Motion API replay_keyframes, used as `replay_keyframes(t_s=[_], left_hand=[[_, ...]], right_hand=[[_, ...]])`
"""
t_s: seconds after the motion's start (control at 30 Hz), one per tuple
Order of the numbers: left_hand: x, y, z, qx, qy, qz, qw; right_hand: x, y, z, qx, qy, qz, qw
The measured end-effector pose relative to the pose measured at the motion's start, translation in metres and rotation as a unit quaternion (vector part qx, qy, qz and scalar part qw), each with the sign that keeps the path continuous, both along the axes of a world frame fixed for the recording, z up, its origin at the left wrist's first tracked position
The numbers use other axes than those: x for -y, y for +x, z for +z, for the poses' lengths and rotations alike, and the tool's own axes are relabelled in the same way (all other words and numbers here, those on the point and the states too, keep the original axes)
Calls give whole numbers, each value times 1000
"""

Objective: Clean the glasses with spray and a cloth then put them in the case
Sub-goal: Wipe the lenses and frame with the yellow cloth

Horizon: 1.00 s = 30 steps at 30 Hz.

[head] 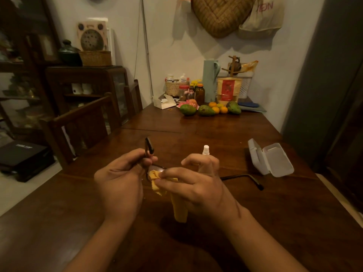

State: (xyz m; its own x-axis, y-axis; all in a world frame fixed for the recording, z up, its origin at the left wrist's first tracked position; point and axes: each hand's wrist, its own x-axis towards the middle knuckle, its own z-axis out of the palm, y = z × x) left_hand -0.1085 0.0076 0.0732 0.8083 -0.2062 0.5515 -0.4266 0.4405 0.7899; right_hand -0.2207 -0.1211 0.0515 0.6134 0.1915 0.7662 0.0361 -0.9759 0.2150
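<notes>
Dark-framed glasses (155,169) are gripped near one hinge by the left hand (119,179), fingers curled round the frame — a hard twist there could strain it, I judge. Beside it the right hand (198,185) pinches the yellow cloth (178,209) against a lens; heavy pressure might smear it. Just behind stands the spray bottle (205,150) — a knuckle could tip it. Far right, the case (275,161) lies open on the bench (196,124).

Avocados (206,110), oranges (215,109), jars (199,93) at table (216,132) far end.
</notes>
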Motion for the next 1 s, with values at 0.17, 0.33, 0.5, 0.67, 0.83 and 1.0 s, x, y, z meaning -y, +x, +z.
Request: replay_keyframes(t_s=[0.17, 0.33, 0.5, 0.67, 0.83, 1.0], left_hand=[[-2, -1, 2, 17, 18, 9, 1000], [0, -2, -1, 3, 11, 3, 1000], [3, -4, -5, -2, 5, -9, 1000], [5, -4, -5, -28, -20, -34, 999], [3, -4, -1, -16, -9, -27, 999], [1, -2, -1, -30, -25, -44, 998]], right_hand=[[9, -4, 5, 1, 32, 16, 999], [8, -5, 4, 6, 33, -42, 999], [-2, -2, -1, -51, 41, -77, 995], [-2, -2, 1, -64, 102, -8, 993], [6, -8, 9, -31, 103, 21, 994], [6, -9, 12, -14, 52, -35, 998]])
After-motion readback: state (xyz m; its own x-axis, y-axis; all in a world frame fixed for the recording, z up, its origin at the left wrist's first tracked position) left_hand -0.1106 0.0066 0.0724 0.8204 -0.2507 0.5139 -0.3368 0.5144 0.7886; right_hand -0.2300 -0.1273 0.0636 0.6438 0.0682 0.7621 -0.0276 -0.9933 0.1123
